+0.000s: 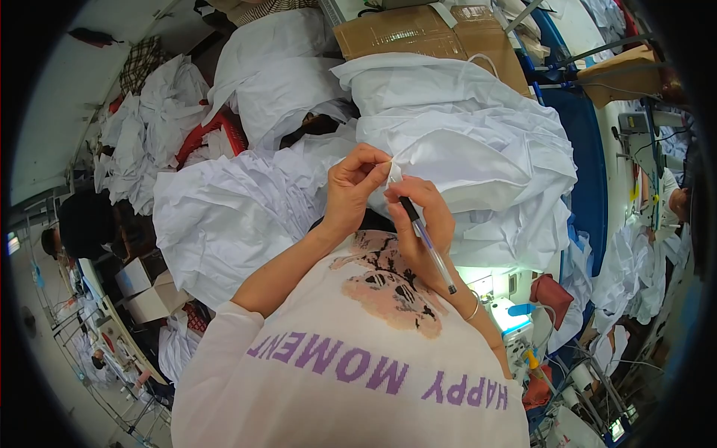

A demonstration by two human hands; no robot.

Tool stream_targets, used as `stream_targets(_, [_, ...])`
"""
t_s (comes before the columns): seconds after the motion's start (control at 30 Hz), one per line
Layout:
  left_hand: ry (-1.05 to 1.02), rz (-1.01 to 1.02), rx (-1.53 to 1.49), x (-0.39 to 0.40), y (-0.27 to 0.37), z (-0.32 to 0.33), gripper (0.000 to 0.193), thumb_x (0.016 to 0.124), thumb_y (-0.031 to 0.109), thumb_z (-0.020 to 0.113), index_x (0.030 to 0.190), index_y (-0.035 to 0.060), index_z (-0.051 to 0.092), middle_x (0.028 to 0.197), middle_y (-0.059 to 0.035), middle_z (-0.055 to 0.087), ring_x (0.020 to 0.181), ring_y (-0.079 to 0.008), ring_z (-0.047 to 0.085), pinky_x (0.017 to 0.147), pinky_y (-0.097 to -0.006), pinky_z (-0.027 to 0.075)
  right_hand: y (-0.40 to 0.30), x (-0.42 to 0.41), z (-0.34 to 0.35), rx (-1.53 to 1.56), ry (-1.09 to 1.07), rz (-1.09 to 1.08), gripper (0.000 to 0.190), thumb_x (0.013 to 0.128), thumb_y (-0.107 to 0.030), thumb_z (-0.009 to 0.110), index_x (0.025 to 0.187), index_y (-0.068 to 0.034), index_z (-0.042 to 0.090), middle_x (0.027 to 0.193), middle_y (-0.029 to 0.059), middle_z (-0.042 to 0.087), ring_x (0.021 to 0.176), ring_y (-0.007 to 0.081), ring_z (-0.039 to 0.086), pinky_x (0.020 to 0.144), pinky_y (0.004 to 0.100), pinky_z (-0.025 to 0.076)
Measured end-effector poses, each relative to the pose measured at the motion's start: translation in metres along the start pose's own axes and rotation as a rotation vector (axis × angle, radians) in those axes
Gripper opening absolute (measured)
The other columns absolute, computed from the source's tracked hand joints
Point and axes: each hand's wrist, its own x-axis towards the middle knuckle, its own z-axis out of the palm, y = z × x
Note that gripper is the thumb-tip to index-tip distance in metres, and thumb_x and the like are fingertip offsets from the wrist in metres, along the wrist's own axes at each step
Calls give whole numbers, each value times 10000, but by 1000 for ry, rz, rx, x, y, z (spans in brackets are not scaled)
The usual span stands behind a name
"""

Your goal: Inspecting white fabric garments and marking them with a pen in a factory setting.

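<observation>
My left hand [355, 182] pinches the edge of a white fabric piece [465, 162] between thumb and fingers. Close beside it, my right hand [425, 215] has its fingertips at the same small fold of cloth [394, 172]. A capped clear-barrelled pen [430, 241] is tucked in the right hand, its black cap by the fingers and its other end pointing back toward my forearm. The pinched piece belongs to a thick heap of white cloth that spreads out to the right. Another pile of white fabric [224, 207] lies left of my hands.
Cardboard [397, 33] lies behind the heap. A red plastic basket [215, 137] shows among white bundles at the left. Along the right runs a blue table edge [582, 185]. A lit sewing machine [510, 319] stands at lower right. Another person [675, 196] is at far right.
</observation>
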Motion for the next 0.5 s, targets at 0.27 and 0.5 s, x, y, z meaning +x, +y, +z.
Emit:
stream_targets(0.27, [36, -24, -34, 17, -3, 12, 58, 894, 22, 617, 950, 21, 631, 876, 37, 559, 758, -34, 533, 669, -183, 426, -6, -3, 10, -232, -127, -96, 309, 754, -12, 690, 1041, -63, 588, 969, 57, 647, 856, 206, 616, 985, 483, 352])
stream_targets(0.5, [1, -9, -25, 17, -9, 8, 58, 897, 25, 614, 952, 22, 631, 871, 42, 557, 768, -29, 529, 671, -178, 423, -5, 0, 12, -100, -168, -119, 290, 740, -63, 713, 1002, -53, 589, 953, 63, 609, 824, 209, 581, 764, 351, 416])
